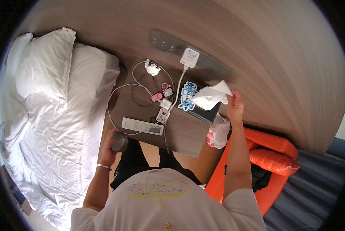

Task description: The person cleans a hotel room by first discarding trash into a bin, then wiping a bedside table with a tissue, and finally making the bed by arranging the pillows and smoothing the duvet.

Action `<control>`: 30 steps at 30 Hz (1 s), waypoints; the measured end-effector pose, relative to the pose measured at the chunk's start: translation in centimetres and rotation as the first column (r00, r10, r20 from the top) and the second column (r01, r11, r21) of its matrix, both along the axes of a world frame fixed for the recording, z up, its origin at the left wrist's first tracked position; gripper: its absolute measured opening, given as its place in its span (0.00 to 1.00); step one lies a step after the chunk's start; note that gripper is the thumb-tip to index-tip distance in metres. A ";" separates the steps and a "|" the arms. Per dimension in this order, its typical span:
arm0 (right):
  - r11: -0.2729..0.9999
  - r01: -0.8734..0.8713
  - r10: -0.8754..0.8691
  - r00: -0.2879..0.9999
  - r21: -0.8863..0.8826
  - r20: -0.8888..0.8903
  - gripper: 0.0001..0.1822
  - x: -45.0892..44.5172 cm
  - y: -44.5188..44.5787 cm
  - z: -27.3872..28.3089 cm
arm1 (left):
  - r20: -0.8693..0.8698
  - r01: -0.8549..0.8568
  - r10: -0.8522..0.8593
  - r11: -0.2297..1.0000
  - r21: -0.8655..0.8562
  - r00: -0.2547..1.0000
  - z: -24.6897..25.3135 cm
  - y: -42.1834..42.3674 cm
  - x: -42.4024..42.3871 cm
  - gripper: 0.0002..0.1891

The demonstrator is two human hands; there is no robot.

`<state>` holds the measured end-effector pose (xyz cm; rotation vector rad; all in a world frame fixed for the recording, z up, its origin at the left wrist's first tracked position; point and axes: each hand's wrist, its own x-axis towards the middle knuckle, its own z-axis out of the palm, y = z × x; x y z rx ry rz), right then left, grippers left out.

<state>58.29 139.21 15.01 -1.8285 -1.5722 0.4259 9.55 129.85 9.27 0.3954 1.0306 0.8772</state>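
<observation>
My left hand [107, 151] is wrapped around a dark, round object [119, 142], blurred, beside the near left corner of the bedside table [184, 138]. At the right, the fingers of my right hand [235, 106] pinch the edge of a white tissue [211, 96]. Its folds hang over a flat black item [202, 114], hiding part of that surface. A blue and white cut-out card [188, 96] bearing writing lies left of the tissue. Closest to my left hand on the tabletop is a white remote control [142, 126].
White cables run from a charger [189, 57] at the wall sockets [163, 42] across the table. A crumpled tissue [153, 69], a pink keychain [167, 90] and a small white device [163, 115] lie there. A bed [83, 115] stands left; a plastic bag [218, 131] and orange seat [218, 182] are right.
</observation>
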 end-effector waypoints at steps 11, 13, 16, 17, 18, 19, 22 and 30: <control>0.956 -0.206 -0.006 0.693 -0.206 -0.721 0.30 2.7 -3.9 2.3 | 0.181 0.215 -0.226 0.974 0.075 0.957 1.7 -2.8 14.1 0.24; 0.793 -0.298 0.061 0.906 -0.531 -0.418 0.32 -1.9 -2.7 1.8 | 0.179 0.238 -0.245 0.969 0.061 0.953 2.4 -3.1 15.1 0.23; 0.918 -0.179 0.199 0.980 -0.355 0.019 0.16 -1.8 -1.4 -2.0 | 0.173 0.264 -0.277 0.960 0.095 0.945 2.4 -3.6 16.1 0.27; 0.956 -0.142 0.173 0.980 -0.255 0.102 0.13 -1.3 -1.2 -2.6 | 0.157 0.270 -0.284 0.957 0.106 0.946 2.5 -3.6 16.3 0.29; 0.979 -0.116 0.136 0.984 -0.170 0.115 0.09 -2.3 -0.6 -1.0 | 0.147 0.217 -0.234 0.968 0.124 0.961 2.8 -3.9 16.1 0.28; 0.990 -0.076 0.094 0.982 -0.116 0.162 0.08 -2.2 -0.9 0.2 | 0.161 0.190 -0.203 0.977 0.096 0.966 2.7 -4.2 16.0 0.28; 0.996 0.052 -0.064 0.985 0.077 0.160 0.07 -1.4 -1.5 3.2 | 0.179 0.118 -0.130 0.990 0.078 0.975 2.2 -4.4 15.7 0.28; 0.859 -0.116 -0.317 0.643 0.498 0.697 0.05 -1.3 -2.2 11.3 | 0.323 0.090 -0.073 0.995 -0.037 0.944 3.6 -3.1 17.2 0.26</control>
